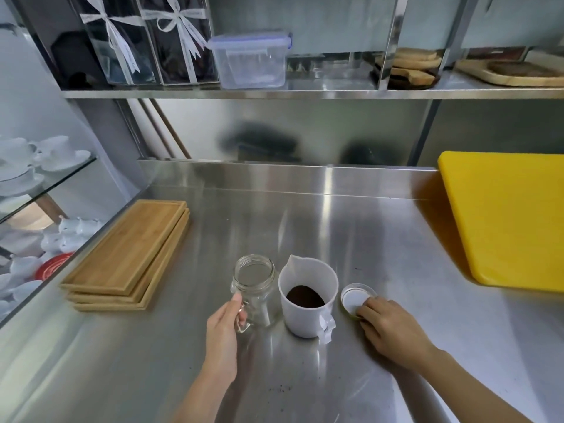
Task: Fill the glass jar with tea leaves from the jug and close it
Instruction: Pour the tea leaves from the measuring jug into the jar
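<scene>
A: Where's the glass jar (254, 288)?
B: On the steel counter (305, 233), standing up, w/ its top open. It looks empty. It's just left of the white jug (306, 300), v. close, maybe touching, can't tell.
A: Who's got it?
B: The left hand (224, 328). Fingers are curled round the jar's clear handle, thumb up on the side of the glass. Tight hold.
A: And the jug?
B: Standing up too, spout pointing away, handle near the person. There's a dark pile of tea leaves (306, 296) down in the bottom. No hand on it.
A: The lid (357, 297)?
B: Flat on the counter, just right of the jug, white inside facing up. The right hand (393, 325) is on its near edge. Fingers bent, tips on the rim. Can't tell if it's pinching the lid or just touching.
A: Other stuff?
B: A few dark crumbs (279, 389) on the counter near the person. A stack of wood trays (128, 254) to the left, well apart. A yellow board (506, 221) far right. A clear plastic box (250, 59) up on the shelf.
</scene>
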`<state>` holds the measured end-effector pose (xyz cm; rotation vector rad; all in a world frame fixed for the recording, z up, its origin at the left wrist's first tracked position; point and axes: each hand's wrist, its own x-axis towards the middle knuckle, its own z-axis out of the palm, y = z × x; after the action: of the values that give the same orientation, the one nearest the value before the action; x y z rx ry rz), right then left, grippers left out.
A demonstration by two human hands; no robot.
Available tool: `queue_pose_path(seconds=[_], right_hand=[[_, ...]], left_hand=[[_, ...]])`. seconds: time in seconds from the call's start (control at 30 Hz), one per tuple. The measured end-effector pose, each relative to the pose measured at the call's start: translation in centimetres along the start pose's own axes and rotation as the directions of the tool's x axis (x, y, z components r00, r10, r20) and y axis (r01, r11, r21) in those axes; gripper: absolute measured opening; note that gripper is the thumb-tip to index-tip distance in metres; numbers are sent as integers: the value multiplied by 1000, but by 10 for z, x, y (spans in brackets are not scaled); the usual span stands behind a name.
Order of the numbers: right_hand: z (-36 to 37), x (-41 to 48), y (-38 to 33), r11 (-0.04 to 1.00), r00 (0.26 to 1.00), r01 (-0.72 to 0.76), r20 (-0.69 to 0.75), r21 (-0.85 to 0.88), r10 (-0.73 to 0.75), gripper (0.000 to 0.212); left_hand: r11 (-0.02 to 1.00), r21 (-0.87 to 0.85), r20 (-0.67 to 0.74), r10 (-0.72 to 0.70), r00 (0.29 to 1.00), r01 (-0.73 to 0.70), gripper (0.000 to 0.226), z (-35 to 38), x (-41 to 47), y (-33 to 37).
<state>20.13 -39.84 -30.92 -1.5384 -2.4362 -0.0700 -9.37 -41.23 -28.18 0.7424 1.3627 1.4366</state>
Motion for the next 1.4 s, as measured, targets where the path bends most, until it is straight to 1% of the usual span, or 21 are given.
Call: queue_pose_path(seconds=[0.1,0.17,0.2,0.27,0.33,0.37,0.43,0.57,0.6,0.67,0.77,0.87,0.97,1.03,1.13,1.23,1.33,1.4], right_hand=[[-8,3,-5,1000,1000,-14,13,-14,15,10],[-10,5,-8,999,999,-42,-1,7,42,11],[-11,7,-11,995,997,-78,-17,63,79,11],[-20,12,-20,947,977,-191,-46,257,210,5],[-30,15,-32,825,947,-282,5,490,321,5],[-35,17,-39,759,937,-297,22,579,349,7],[-44,18,-52,644,921,-311,53,700,387,10],[-52,16,-76,421,906,-318,141,849,399,18],[-52,15,-80,379,903,-321,161,868,397,19],[-50,13,-83,332,901,-333,194,883,388,19],[-47,11,-87,316,901,-372,257,873,351,21],[-46,10,-92,299,895,-405,309,864,320,27],[-45,9,-94,307,892,-420,328,854,311,25],[-45,9,-94,311,889,-421,318,852,330,26],[-51,10,-94,219,857,-383,257,897,448,29],[-59,13,-90,186,821,-309,163,933,547,23],[-70,17,-87,140,809,-253,130,957,573,15],[-76,18,-87,141,809,-237,115,961,576,14]], left_hand=[[998,54,18,21,1000,-22,49,0,-2,2],[996,88,27,27,999,-30,49,-1,-3,2],[994,104,29,30,999,-32,49,-1,-3,2],[990,134,39,38,999,-43,50,-1,-5,2],[986,152,48,54,997,-61,50,-1,-6,2],[985,159,50,59,997,-66,51,-1,-7,2],[982,173,56,64,996,-73,52,0,-9,3],[978,191,66,70,995,-81,51,-1,-10,3],[978,191,67,70,995,-82,51,-1,-11,3],[979,186,71,66,995,-78,50,-1,-11,3],[980,184,73,61,995,-74,50,-2,-11,3],[978,196,75,64,995,-78,50,-2,-11,3],[977,197,77,69,995,-83,50,-1,-12,5],[976,201,83,72,994,-88,49,-1,-13,5],[976,200,91,71,993,-88,48,-2,-13,6],[977,196,89,64,994,-80,48,-2,-14,5],[979,191,89,60,994,-76,49,-1,-14,6],[979,191,93,56,994,-73,49,-2,-14,6]])
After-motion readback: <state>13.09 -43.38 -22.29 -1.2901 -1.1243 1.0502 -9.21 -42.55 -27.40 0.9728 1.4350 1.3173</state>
